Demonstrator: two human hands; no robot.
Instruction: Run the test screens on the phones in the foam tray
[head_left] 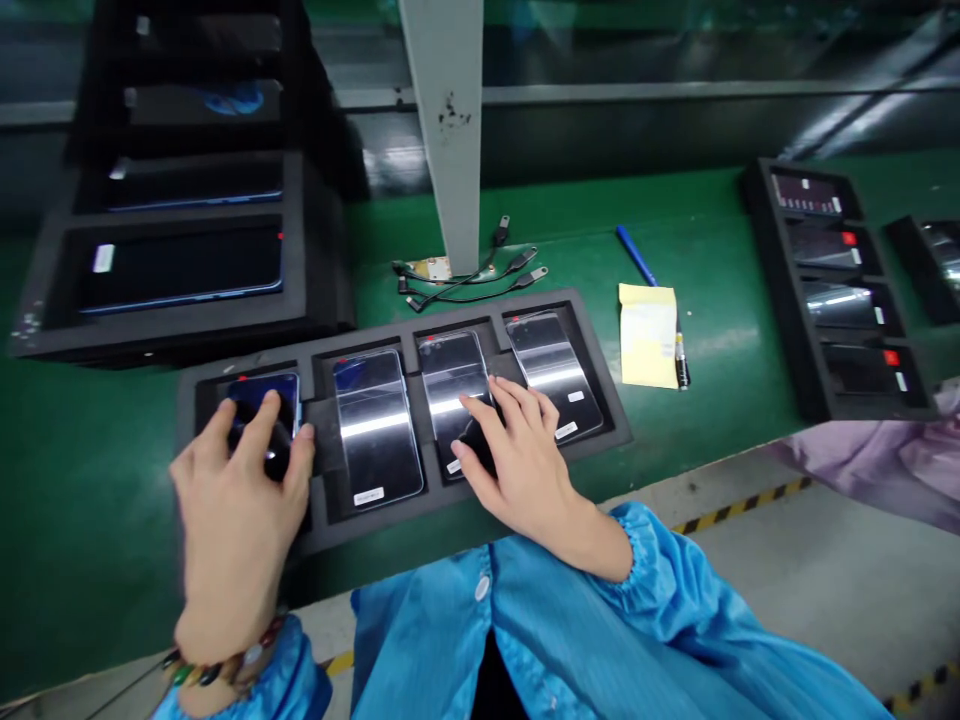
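Observation:
A black foam tray (315,360) lies on the green table in front of me, with a smartphone in each of its compartments. My left hand (240,480) is over the leftmost phone (285,388), fingers spread on its screen and thumb by its right edge; the hand hides its lower part. Beside it rests a second phone (379,425), face up with a white label at its lower end. Stretched across the third phone (450,365) is my right hand (517,450), fingers apart and holding nothing. The fourth phone (559,365) lies just right of those fingers.
Stacked foam trays (315,290) with phones stand at the back left. Short black cables (480,285) lie beside a grey post (450,120). Farther right are a yellow notepad (648,335), a blue pen (636,255) and another phone tray (787,300). A person's pink sleeve (885,460) shows at the right.

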